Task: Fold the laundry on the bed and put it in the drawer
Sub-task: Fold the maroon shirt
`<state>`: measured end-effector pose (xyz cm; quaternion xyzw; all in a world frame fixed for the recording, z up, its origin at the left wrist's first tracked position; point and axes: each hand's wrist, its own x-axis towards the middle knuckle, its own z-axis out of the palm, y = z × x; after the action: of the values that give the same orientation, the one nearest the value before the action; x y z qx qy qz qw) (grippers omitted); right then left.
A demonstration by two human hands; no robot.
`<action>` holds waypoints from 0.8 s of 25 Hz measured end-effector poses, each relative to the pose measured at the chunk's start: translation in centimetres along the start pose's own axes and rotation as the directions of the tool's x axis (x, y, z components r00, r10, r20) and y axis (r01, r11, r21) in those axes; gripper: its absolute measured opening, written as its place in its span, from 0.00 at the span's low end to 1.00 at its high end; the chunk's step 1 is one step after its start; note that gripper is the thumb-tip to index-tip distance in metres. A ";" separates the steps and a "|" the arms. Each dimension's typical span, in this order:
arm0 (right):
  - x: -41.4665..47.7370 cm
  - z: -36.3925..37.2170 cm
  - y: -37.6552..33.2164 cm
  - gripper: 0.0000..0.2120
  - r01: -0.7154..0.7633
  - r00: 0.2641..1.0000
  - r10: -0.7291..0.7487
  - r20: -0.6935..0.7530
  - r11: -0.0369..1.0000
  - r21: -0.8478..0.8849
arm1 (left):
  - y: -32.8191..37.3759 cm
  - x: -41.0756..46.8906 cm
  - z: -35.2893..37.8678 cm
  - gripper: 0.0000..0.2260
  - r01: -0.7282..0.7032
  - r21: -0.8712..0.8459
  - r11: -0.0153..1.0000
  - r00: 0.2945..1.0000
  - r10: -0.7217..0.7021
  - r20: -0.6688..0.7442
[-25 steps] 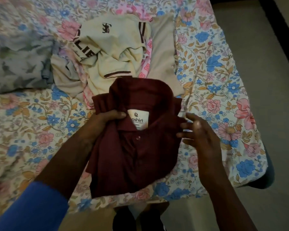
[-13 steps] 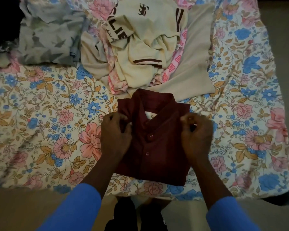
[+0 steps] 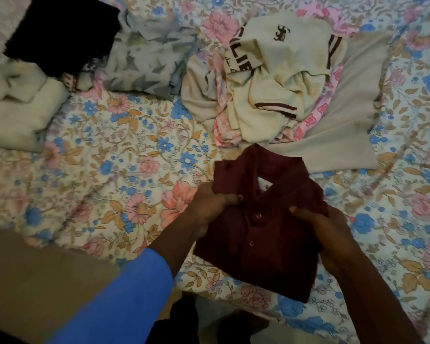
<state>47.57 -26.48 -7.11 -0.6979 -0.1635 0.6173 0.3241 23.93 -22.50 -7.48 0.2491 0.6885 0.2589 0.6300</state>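
Note:
A folded maroon polo shirt (image 3: 261, 234) with its collar up and pink buttons showing sits near the front edge of the floral bed (image 3: 124, 175). My left hand (image 3: 209, 207) grips its left side, thumb on top near the collar. My right hand (image 3: 330, 234) grips its right side, fingers curled under the edge. The shirt is tilted, its right side lifted a little. Behind it lies an unfolded pile: a cream polo with maroon trim (image 3: 278, 78) on a pink patterned cloth (image 3: 315, 115) and a beige garment (image 3: 353, 100).
A grey camouflage-print garment (image 3: 149, 60) lies at the back middle. A black garment (image 3: 60, 33) and a pale folded collared shirt (image 3: 18, 108) lie at the back left. The floor (image 3: 35, 274) shows at the lower left, beyond the bed's front edge.
Both hands shifted from pressing the shirt's shoulders to gripping its sides, and the folded shirt is now tilted. The view has swung left, showing more clothes on the left of the bed.

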 end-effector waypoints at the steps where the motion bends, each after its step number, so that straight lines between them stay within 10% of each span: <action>1: -0.8 0.6 -0.6 0.27 0.036 0.999 -0.037 0.016 0.999 0.036 | 0.3 -0.4 -0.5 0.15 -0.024 -0.037 0.999 1.000 0.024 0.010; 8: -5.4 16.0 -3.7 0.20 0.219 0.962 -0.202 0.184 0.973 -0.075 | 5.1 -3.3 -16.7 0.12 -0.230 -0.074 0.970 0.962 0.215 -0.169; 20: -3.0 65.5 -7.1 0.14 0.277 0.865 -0.308 0.396 0.951 0.135 | 19.3 8.0 -62.6 0.13 -0.421 0.312 0.852 0.706 0.524 -0.477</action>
<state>-15.14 -6.67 -2.01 -0.5066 -0.3094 0.6997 0.3977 -38.76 -5.51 4.08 0.3889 0.7714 0.4090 0.2941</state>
